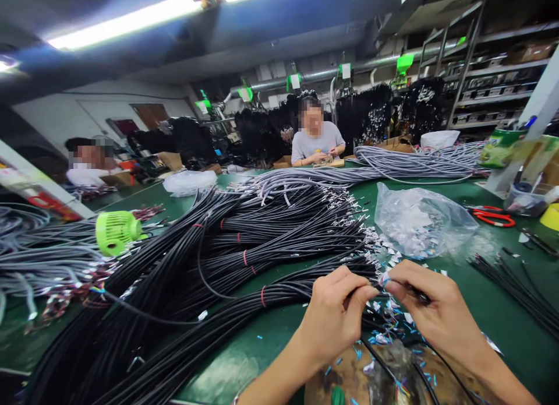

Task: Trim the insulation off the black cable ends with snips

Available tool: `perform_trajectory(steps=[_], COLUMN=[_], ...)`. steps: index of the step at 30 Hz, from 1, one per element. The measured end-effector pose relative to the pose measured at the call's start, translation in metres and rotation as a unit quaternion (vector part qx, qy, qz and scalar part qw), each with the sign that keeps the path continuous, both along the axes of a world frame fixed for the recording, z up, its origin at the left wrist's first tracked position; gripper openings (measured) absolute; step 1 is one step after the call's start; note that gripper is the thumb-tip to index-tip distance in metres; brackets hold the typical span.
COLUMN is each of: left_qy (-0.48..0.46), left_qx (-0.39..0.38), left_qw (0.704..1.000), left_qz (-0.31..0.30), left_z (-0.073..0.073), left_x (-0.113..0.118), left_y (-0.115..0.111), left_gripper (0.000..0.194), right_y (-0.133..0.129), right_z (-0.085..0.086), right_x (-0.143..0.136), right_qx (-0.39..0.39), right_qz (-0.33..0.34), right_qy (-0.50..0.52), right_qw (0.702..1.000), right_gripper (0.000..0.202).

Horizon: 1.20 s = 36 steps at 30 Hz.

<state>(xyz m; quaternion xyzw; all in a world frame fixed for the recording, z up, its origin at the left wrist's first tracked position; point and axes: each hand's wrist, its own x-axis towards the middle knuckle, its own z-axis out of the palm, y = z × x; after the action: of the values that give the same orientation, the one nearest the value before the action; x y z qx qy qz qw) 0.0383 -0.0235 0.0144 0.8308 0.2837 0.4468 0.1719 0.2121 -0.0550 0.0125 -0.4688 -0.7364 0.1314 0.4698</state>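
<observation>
My left hand (338,309) is closed in a pinch, thumb against forefinger, at the tips of a bundle of black cables (279,291). What sits in its fingertips is too small to make out. Close beside it, my right hand (437,312) is closed too, with a small white and blue bit (384,278) at its fingertips. Something dark shows inside its curled fingers, its kind hidden. Under both hands, loose black cables (379,361) with stripped coloured wires cross a worn brown board (325,387) strewn with blue scraps.
A clear plastic bag (423,221) of white bits lies beyond my hands, with red-handled scissors (493,215) to its right. Grey cables (314,175) stretch across the green table (236,373). A green fan (117,233) stands left. Two people sit across the table.
</observation>
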Motion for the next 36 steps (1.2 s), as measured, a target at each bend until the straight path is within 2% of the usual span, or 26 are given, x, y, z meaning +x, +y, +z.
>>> perform_trajectory(steps=[3,7,10,17,19,22,24,28,34,36], left_qy=[0.000,-0.016,-0.030,-0.037,-0.034,-0.033,-0.034,-0.036,-0.066,-0.065], left_qx=[-0.019,-0.053,-0.061,-0.060,-0.062,-0.071,-0.075,-0.081,-0.132,-0.176], left_qw=[1.000,0.998,0.997,0.997,0.997,0.997,0.997,0.996,0.989,0.982], left_qz=[0.009,0.023,0.026,0.021,0.020,0.014,0.007,-0.002,0.025,-0.023], left_z=[0.003,0.006,0.007,0.006,0.007,0.008,0.009,0.007,0.008,0.012], left_x=[-0.001,-0.003,-0.004,-0.006,-0.006,-0.006,-0.006,-0.006,-0.007,-0.011], left_y=[0.000,-0.002,-0.001,-0.001,-0.002,-0.003,-0.003,-0.003,0.002,0.006], left_gripper=[0.022,0.026,0.027,0.026,0.026,0.027,0.027,0.028,0.037,0.041], right_y=[-0.001,-0.001,-0.001,-0.003,-0.004,-0.006,-0.005,0.000,0.007,0.006], right_z=[0.000,0.000,-0.002,-0.002,-0.002,-0.002,0.000,0.008,0.021,0.024], right_x=[0.000,0.004,0.006,0.001,-0.001,-0.002,-0.003,-0.007,-0.012,-0.015], right_qx=[-0.006,-0.080,-0.109,-0.084,-0.060,-0.005,0.029,0.038,0.124,0.074], right_qz=[0.000,-0.008,-0.021,-0.054,-0.067,-0.087,-0.085,-0.011,0.003,0.046], right_qy=[0.011,0.100,0.146,0.162,0.143,0.062,0.016,-0.040,-0.148,-0.124], right_qw=[1.000,0.992,0.983,0.982,0.986,0.994,0.996,0.998,0.981,0.988], right_gripper=[0.016,0.029,0.027,0.024,0.028,0.033,0.029,0.011,0.020,0.021])
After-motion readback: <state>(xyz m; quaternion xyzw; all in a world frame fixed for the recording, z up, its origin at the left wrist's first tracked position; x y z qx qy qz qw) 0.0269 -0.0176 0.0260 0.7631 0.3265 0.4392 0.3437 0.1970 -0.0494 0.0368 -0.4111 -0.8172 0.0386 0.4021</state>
